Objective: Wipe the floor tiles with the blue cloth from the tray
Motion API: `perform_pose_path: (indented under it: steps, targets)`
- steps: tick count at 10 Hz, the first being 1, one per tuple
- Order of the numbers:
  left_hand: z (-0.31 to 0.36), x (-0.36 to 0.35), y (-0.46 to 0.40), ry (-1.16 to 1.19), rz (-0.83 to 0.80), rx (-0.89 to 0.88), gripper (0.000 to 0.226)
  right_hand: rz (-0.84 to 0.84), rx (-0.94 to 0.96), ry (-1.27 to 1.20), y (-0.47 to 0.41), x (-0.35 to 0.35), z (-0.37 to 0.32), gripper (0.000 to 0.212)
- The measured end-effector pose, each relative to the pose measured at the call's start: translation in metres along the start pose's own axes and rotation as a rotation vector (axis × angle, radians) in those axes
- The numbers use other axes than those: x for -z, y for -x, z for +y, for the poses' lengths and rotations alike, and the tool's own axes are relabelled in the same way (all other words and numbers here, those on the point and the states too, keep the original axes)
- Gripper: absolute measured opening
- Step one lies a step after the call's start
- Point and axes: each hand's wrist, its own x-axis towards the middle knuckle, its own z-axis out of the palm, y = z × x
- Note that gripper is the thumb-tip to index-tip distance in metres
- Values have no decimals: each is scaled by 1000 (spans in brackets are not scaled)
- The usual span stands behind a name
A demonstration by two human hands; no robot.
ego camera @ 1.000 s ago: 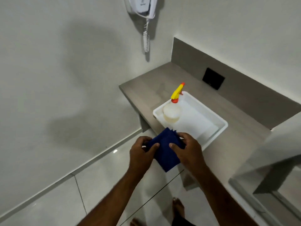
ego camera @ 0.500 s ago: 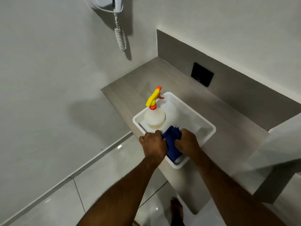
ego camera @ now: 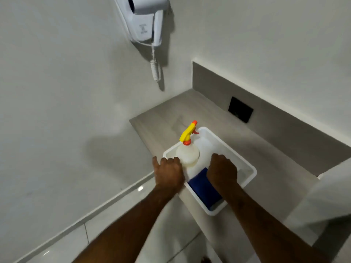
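Blue cloth [ego camera: 204, 188], white tray [ego camera: 247, 166]

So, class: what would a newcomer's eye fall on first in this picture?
Probably the spray bottle with its yellow and orange trigger, standing in the white tray on the counter. Next, the blue cloth lying in the tray's near end, under the right hand.

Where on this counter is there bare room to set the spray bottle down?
Bare countertop lies between the white tray and the wall corner, and between tray and black socket. The tray is crowded: spray bottle, blue cloth, both hands.
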Motion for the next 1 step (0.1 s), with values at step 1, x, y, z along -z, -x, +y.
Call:
perform_pose_path:
  steps: [1]
  targets:
    - [-69,61,-21,-123,233,107,20,324,153,-81,-20,67,-46,9]
